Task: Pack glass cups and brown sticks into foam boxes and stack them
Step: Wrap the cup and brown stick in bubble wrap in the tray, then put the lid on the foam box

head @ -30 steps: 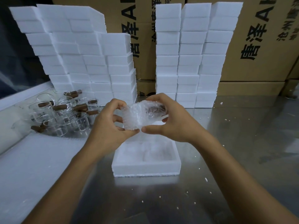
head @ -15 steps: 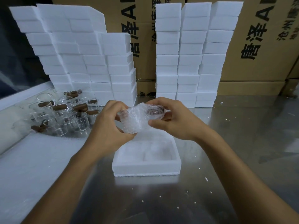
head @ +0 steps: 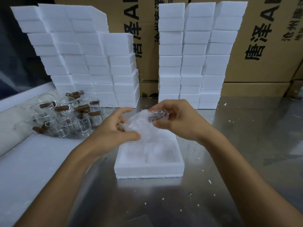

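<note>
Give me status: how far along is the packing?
Done: foam box stacks stand at the back. In hand: both hands, left hand and right hand, hold a bubble-wrapped bundle above the open box. Left: loose cups with sticks remain.

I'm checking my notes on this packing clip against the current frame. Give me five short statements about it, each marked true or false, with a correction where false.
1. Both hands hold a bubble-wrapped bundle above the open foam box. True: left hand, right hand.
2. A brown stick shows through the wrap near the right hand. True.
3. The unwrapped glass cups stand to the person's right. False: they are on the left, by the left foam stack.
4. The open foam box has a lid on. False: it is uncovered, its hollow showing.
5. Cardboard cartons stand behind the foam stacks. True.
</note>
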`<control>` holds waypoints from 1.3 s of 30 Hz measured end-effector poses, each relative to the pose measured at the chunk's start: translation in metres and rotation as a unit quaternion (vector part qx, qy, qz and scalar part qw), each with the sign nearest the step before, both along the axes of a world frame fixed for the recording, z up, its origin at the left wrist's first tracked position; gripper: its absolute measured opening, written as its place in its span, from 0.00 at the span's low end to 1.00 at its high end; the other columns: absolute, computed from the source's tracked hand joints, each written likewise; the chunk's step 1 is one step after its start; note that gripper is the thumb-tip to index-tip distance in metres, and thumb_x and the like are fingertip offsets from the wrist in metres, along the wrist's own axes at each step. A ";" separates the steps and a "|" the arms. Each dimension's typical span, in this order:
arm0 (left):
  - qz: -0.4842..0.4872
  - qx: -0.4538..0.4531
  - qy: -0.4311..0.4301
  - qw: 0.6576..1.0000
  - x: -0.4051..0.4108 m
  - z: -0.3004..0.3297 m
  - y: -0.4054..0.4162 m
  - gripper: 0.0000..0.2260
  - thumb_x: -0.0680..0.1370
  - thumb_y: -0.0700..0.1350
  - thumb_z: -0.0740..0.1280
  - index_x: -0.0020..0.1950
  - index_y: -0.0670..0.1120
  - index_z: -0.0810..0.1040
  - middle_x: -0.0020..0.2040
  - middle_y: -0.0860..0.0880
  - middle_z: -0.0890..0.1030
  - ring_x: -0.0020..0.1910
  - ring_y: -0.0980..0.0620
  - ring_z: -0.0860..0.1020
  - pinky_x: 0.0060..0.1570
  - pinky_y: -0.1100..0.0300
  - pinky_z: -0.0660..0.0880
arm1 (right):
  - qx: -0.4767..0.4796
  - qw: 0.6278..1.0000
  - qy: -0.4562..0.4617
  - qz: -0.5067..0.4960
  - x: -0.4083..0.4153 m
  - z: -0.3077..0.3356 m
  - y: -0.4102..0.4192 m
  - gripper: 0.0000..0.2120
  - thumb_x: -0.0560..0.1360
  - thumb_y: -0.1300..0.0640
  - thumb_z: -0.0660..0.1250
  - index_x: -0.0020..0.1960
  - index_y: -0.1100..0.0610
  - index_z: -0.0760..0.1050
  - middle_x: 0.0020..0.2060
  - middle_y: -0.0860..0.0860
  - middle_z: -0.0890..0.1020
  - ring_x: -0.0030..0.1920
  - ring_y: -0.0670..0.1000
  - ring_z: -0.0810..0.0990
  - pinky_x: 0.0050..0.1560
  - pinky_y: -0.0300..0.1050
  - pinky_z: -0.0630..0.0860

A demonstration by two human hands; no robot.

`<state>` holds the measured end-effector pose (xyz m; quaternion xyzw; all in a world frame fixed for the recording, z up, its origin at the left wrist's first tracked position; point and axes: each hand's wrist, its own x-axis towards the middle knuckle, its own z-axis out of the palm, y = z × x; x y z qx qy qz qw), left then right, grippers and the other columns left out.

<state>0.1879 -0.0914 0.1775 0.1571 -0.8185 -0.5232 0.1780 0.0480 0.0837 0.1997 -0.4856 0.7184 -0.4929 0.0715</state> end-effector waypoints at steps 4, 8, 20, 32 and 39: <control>-0.026 -0.083 -0.100 0.991 0.006 0.001 -0.006 0.30 0.58 0.52 0.77 0.59 0.61 0.74 0.56 0.50 0.76 0.53 0.49 0.78 0.54 0.51 0.77 | 0.078 0.996 0.027 0.043 0.005 -0.001 -0.002 0.11 0.72 0.62 0.75 0.53 0.52 0.83 0.46 0.48 0.85 0.45 0.48 0.84 0.50 0.49 0.82; -0.044 -0.144 -0.188 0.971 0.009 -0.002 -0.012 0.28 0.61 0.47 0.80 0.56 0.59 0.73 0.54 0.50 0.76 0.49 0.52 0.77 0.46 0.57 0.77 | 0.150 0.984 0.059 0.074 0.006 -0.006 -0.006 0.10 0.73 0.59 0.76 0.53 0.50 0.83 0.48 0.44 0.84 0.44 0.40 0.81 0.45 0.37 0.80; -0.034 -0.263 -0.220 0.939 -0.001 -0.016 -0.007 0.32 0.64 0.60 0.79 0.63 0.59 0.70 0.53 0.59 0.73 0.45 0.63 0.73 0.38 0.67 0.69 | 0.257 0.965 0.041 0.041 -0.007 -0.017 -0.005 0.07 0.74 0.58 0.74 0.49 0.48 0.83 0.48 0.45 0.85 0.48 0.48 0.83 0.51 0.45 0.83; -0.024 -0.260 -0.222 0.939 -0.001 -0.014 -0.006 0.36 0.64 0.68 0.74 0.68 0.55 0.74 0.56 0.57 0.77 0.48 0.61 0.76 0.46 0.62 0.73 | 0.328 0.944 0.032 0.025 -0.006 -0.021 -0.002 0.07 0.74 0.60 0.73 0.46 0.49 0.79 0.50 0.48 0.83 0.30 0.43 0.81 0.45 0.42 0.82; -0.023 -0.264 -0.211 0.941 -0.003 -0.013 -0.001 0.43 0.52 0.77 0.68 0.61 0.53 0.79 0.55 0.55 0.81 0.51 0.55 0.79 0.56 0.51 0.78 | 0.323 0.946 0.042 0.002 -0.008 -0.026 -0.007 0.08 0.74 0.58 0.74 0.43 0.46 0.78 0.51 0.47 0.81 0.29 0.44 0.80 0.44 0.42 0.82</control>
